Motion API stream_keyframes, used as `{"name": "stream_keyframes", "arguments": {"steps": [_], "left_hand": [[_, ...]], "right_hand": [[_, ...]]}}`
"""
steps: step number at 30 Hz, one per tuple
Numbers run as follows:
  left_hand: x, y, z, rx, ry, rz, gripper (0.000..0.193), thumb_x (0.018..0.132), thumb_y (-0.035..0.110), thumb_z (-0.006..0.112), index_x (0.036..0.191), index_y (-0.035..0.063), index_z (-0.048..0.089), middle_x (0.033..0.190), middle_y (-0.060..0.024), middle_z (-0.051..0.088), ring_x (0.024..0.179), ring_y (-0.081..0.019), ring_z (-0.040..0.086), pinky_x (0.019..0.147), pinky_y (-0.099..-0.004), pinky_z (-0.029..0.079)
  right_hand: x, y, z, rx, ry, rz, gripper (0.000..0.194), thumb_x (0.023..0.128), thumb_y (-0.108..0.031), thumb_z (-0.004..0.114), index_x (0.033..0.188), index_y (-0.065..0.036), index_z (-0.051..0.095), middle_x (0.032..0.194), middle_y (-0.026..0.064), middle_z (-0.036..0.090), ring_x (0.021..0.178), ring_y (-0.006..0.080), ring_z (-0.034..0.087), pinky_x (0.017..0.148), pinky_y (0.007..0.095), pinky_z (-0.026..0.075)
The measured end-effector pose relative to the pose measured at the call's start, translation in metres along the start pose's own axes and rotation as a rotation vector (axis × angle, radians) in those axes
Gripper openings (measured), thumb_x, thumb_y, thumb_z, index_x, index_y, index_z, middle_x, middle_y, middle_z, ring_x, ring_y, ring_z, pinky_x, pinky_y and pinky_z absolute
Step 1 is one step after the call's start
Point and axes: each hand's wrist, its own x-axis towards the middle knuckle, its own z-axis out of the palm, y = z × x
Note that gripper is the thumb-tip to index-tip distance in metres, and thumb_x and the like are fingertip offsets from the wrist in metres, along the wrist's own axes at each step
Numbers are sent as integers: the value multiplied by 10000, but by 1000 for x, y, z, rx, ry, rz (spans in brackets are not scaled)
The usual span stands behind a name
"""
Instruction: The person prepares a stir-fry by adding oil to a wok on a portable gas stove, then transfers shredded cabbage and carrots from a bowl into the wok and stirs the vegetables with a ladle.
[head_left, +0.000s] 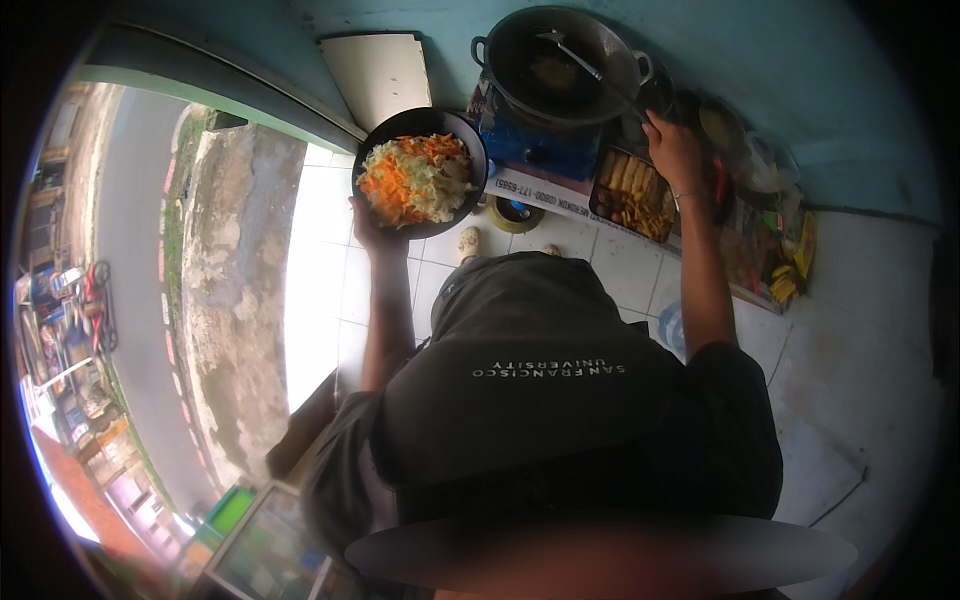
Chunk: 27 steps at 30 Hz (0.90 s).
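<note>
My left hand (369, 225) grips the lower left edge of a dark round plate (477, 150) heaped with shredded carrot and cabbage (416, 180). My right hand (670, 146) is closed around the dark handle of a metal spatula (581, 60), whose slotted head reaches into a large two-handled wok (510, 82). A brownish patch shows at the bottom of the wok, in what looks like oil. The wok stands on a blue gas stove (536, 154). Just below my right forearm, a rectangular tray (597, 202) holds fried rolls and smaller fried pieces.
A pale board (382, 75) leans at the wall behind the plate. Bowls (720, 124), plastic bags and yellow packaging (805, 247) crowd the right side. A round container (514, 217) stands below the stove. A doorway opens on the left, and a glass-topped case (262, 540) stands at lower left.
</note>
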Motion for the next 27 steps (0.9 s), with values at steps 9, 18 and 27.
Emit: {"name": "stream_keyframes", "arguments": {"steps": [9,18,27], "left_hand": [[-10,3,9,26,20,-9,681,1008,563,417,1451,47,393,1391,-191,492,1260,-401,516,991,-609,469],[-8,4,5,11,43,-36,674,1015,558,404,1456,49,383,1398,-188,485,1269,-395,513,1001,-606,465],[-10,8,7,26,-17,-18,655,1027,541,380,1463,52,376,1415,-180,481,1271,-391,516,1013,-596,461]], "right_hand": [[-3,21,-27,86,-27,-5,322,961,-307,603,1233,-155,683,1057,183,696,983,386,659,837,452,528],[-10,46,-54,88,-144,28,348,970,-320,612,1299,-213,647,1206,169,666,1115,363,624,925,419,494],[-22,21,-133,-102,-157,118,294,948,-303,621,1210,-198,699,974,165,707,903,365,659,806,438,512]]}}
